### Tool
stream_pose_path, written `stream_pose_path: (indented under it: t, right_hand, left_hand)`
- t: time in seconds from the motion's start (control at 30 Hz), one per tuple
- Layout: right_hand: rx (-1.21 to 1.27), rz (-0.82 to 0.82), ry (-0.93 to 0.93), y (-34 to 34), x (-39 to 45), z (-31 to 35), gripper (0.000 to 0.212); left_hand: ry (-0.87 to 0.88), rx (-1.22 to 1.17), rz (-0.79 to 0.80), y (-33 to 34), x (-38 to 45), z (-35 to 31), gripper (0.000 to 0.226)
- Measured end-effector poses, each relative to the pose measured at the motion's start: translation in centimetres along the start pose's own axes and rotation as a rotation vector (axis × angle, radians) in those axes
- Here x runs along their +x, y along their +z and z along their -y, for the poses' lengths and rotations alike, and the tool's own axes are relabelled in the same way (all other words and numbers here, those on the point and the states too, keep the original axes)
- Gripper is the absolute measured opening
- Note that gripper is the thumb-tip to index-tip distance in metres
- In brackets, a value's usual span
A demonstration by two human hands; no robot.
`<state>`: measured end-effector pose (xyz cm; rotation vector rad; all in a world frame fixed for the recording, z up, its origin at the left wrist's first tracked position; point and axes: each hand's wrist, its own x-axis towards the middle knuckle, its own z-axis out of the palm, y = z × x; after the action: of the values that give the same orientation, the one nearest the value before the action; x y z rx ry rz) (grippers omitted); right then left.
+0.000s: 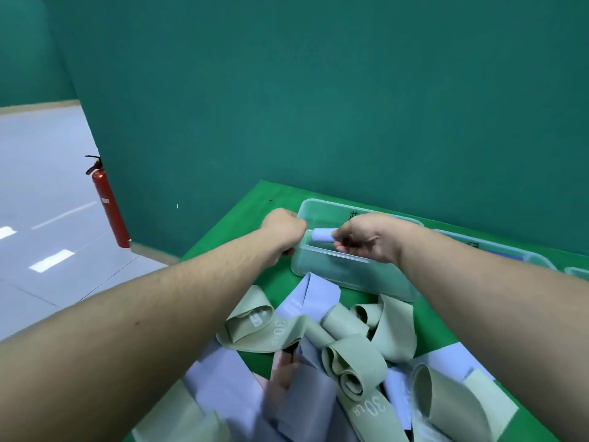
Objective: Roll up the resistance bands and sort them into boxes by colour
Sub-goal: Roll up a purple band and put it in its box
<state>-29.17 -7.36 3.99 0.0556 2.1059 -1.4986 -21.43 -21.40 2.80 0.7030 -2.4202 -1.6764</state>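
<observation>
At the far left, off the desk (439,333), a red fire extinguisher (110,205) stands on the floor against the green wall. On the desk lies a tangled heap of unrolled resistance bands, sage-green ones (353,365) marked 30 LB mixed with lavender ones (318,293). They look thin, limp and rubbery: light to lift, likely to spring open once rolled, so a finished roll is best pinched across its outer wrap or at both ends to keep it tight.

The left hand (283,232) is fisted at the left end wall of the clear plastic box (350,275), fingers curled over the rim, apparently steadying it; the exact contact is partly hidden behind the hand. Just right of it, over the open box, sits the rolled lavender band (323,234), a short tight cylinder held level above the rim. The right hand (369,244) pinches its right end between thumb and fingertips, the other fingers loosely bent below. Judging by this, the roll is about to go into the box.

Further right, a second clear box (522,255) stands along the wall, something blue showing inside, and the edge of a third (578,272) shows at the frame's border.
</observation>
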Motion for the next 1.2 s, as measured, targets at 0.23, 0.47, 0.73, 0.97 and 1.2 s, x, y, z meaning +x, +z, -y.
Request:
stream_pose_path:
  t: [0.23, 0.47, 0.73, 0.97, 1.2]
  right_hand:
    - [0.085, 0.011, 0.124, 2.3, 3.0, 0.0, 0.017]
    - [0.084, -0.038, 0.115, 2.5, 4.2, -0.5, 0.018]
    - [0.081, -0.051, 0.098, 2.7, 4.8, -0.3, 0.018]
    - [-0.141, -0.126, 0.064, 3.7, 4.8, -0.5, 0.026]
    - [-0.270, -0.180, 0.051, 3.7, 5.3, -0.5, 0.030]
  left_hand:
    - [-0.018, -0.126, 0.060, -0.6, -0.3, 0.6, 0.023]
    - [-0.026, -0.129, 0.095, -0.8, 0.1, 0.9, 0.026]
    - [-0.016, -0.138, 0.086, -0.6, 0.3, 1.0, 0.022]
    - [-0.014, -0.150, 0.090, -0.6, 0.6, 1.2, 0.023]
    - [-0.008, -0.137, 0.099, -0.8, 0.3, 1.1, 0.024]
